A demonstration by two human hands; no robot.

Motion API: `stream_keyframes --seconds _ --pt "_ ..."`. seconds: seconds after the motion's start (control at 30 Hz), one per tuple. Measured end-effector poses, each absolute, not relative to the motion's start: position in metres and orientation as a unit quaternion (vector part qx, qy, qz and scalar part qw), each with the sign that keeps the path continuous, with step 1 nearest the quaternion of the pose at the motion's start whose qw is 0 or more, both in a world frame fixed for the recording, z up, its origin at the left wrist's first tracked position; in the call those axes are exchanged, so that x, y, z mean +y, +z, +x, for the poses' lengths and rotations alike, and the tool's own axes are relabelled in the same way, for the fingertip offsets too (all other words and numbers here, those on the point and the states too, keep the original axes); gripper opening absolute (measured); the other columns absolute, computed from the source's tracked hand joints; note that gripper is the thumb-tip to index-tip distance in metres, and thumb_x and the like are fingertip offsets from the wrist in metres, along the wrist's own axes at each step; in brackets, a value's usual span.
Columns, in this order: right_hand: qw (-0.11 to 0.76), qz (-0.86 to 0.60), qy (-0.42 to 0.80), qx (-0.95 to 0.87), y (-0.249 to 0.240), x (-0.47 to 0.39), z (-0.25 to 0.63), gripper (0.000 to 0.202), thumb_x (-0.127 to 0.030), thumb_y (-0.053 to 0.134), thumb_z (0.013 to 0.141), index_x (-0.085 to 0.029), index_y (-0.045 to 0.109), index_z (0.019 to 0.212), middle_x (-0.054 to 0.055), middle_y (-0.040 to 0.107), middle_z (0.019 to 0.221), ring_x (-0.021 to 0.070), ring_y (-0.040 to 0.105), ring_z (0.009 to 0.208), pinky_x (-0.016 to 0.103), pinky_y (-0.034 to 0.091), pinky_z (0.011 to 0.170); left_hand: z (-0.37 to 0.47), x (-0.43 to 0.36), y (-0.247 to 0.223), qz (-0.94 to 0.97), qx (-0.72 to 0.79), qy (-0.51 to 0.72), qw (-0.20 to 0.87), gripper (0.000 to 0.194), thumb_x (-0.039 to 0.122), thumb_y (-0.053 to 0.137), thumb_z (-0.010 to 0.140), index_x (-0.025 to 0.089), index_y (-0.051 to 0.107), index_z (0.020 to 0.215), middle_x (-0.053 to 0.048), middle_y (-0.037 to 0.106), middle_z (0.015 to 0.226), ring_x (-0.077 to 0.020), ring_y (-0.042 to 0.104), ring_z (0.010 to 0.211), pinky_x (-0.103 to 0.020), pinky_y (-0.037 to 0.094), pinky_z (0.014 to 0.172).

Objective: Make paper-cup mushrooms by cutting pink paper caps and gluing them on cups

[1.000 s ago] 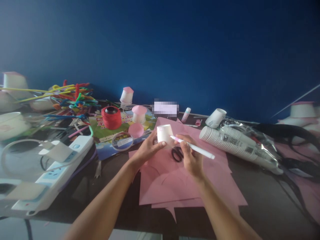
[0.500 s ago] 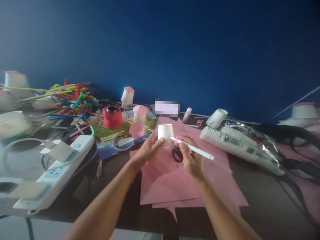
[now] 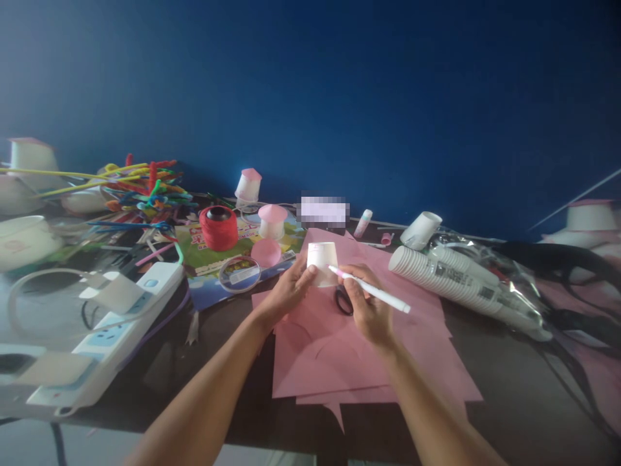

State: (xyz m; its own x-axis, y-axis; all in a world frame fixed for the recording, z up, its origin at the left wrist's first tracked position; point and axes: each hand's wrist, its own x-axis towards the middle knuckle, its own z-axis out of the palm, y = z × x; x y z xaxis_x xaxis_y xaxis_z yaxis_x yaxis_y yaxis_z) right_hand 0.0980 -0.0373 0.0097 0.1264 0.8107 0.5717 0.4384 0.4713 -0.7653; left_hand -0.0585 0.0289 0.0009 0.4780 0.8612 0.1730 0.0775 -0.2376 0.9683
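Note:
My left hand grips a white paper cup upside down, its thumb on the cup's near side. Faint pink marks show near the cup's upper edge. In my right hand is a white marker pen with a pink tip end, pointed at the right side of the cup; whether the tip touches I cannot tell. Beneath both hands lie sheets of pink paper, some with cut curves. The black handle of a pair of scissors shows on the paper, partly hidden by the right hand.
Left of the paper are a red spool of thread, a tape roll, a small cup with a pink cone roof and a power strip. To the right lies a bagged stack of paper cups. A glue stick stands behind.
The marker's back end has swung slightly left and down while its tip stays by the cup. Both hands are otherwise almost where they were.

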Motion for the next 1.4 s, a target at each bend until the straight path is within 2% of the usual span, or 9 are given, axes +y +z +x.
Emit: stream_keyframes --seconds 0.1,0.23,0.43,0.53,0.7,0.8,1.1,1.23,1.4 --pt "0.571 -0.486 0.169 -0.640 0.008 -0.037 0.099 0.017 -0.024 0.047 0.087 -0.021 0.060 0.098 0.003 0.058 0.086 0.0157 0.055 0.078 0.030 0.044 0.070 -0.058 0.028 0.002 0.687 0.342 0.383 0.513 0.052 0.051 0.039 0.084 0.016 0.048 0.122 -0.005 0.061 0.080 -0.0200 0.055 0.081 -0.029 0.043 0.072" --pt "0.563 -0.493 0.210 -0.629 0.004 -0.039 0.100 0.016 -0.026 0.047 0.087 -0.020 0.059 0.095 0.003 0.058 0.081 0.0135 0.053 0.068 0.027 0.043 0.061 -0.058 0.028 0.003 0.677 0.347 0.388 0.520 0.051 0.053 0.040 0.083 0.016 0.052 0.116 -0.004 0.061 0.075 -0.0199 0.055 0.077 -0.029 0.043 0.069" --pt "0.571 -0.489 0.249 -0.610 0.001 -0.041 0.100 0.017 -0.030 0.046 0.087 -0.019 0.059 0.087 -0.002 0.051 0.065 0.0086 0.042 0.050 0.023 0.035 0.047 -0.059 0.029 0.002 0.676 0.343 0.378 0.532 0.054 0.051 0.039 0.085 0.017 0.045 0.125 -0.002 0.058 0.071 -0.0190 0.054 0.074 -0.029 0.043 0.069" --pt "0.583 -0.495 0.238 -0.598 0.003 -0.040 0.100 0.017 -0.031 0.047 0.087 -0.019 0.060 0.088 -0.002 0.053 0.066 0.0080 0.041 0.048 0.022 0.033 0.044 -0.059 0.029 0.001 0.671 0.344 0.385 0.533 0.054 0.051 0.041 0.084 0.017 0.046 0.125 -0.003 0.060 0.074 -0.0202 0.055 0.078 -0.029 0.043 0.072" --pt "0.594 -0.502 0.198 -0.597 0.008 -0.038 0.103 0.019 -0.031 0.047 0.087 -0.021 0.061 0.094 0.002 0.060 0.079 0.0135 0.054 0.065 0.026 0.043 0.056 -0.057 0.028 0.002 0.665 0.340 0.389 0.539 0.053 0.051 0.043 0.083 0.016 0.047 0.124 -0.005 0.061 0.080 -0.0213 0.055 0.082 -0.029 0.043 0.073" --pt "0.588 -0.501 0.186 -0.607 0.008 -0.037 0.104 0.018 -0.030 0.048 0.086 -0.021 0.061 0.095 0.004 0.061 0.083 0.0168 0.057 0.076 0.029 0.046 0.064 -0.057 0.028 0.003 0.667 0.337 0.394 0.535 0.053 0.050 0.043 0.083 0.016 0.048 0.124 -0.005 0.061 0.083 -0.0219 0.055 0.085 -0.029 0.044 0.073" --pt "0.589 -0.499 0.201 -0.603 0.006 -0.035 0.102 0.019 -0.030 0.047 0.087 -0.021 0.061 0.096 0.004 0.062 0.086 0.0170 0.058 0.080 0.032 0.047 0.072 -0.058 0.027 0.005 0.679 0.337 0.388 0.525 0.051 0.049 0.042 0.084 0.018 0.048 0.124 -0.007 0.062 0.097 -0.0215 0.055 0.086 -0.030 0.043 0.073" --pt "0.604 -0.500 0.200 -0.587 0.006 -0.033 0.103 0.018 -0.031 0.048 0.087 -0.021 0.061 0.094 0.003 0.062 0.083 0.0152 0.058 0.075 0.030 0.047 0.068 -0.058 0.026 0.004 0.673 0.341 0.386 0.530 0.050 0.050 0.043 0.083 0.018 0.049 0.122 -0.004 0.060 0.084 -0.0180 0.053 0.072 -0.027 0.041 0.064" --pt "0.625 -0.500 0.219 -0.558 0.006 -0.031 0.107 0.019 -0.033 0.049 0.086 -0.021 0.061 0.094 0.001 0.061 0.077 0.0139 0.058 0.071 0.027 0.047 0.063 -0.059 0.027 0.001 0.660 0.340 0.363 0.563 0.048 0.052 0.041 0.084 0.018 0.050 0.117 0.002 0.048 0.065 -0.0112 0.041 0.054 -0.022 0.034 0.052"
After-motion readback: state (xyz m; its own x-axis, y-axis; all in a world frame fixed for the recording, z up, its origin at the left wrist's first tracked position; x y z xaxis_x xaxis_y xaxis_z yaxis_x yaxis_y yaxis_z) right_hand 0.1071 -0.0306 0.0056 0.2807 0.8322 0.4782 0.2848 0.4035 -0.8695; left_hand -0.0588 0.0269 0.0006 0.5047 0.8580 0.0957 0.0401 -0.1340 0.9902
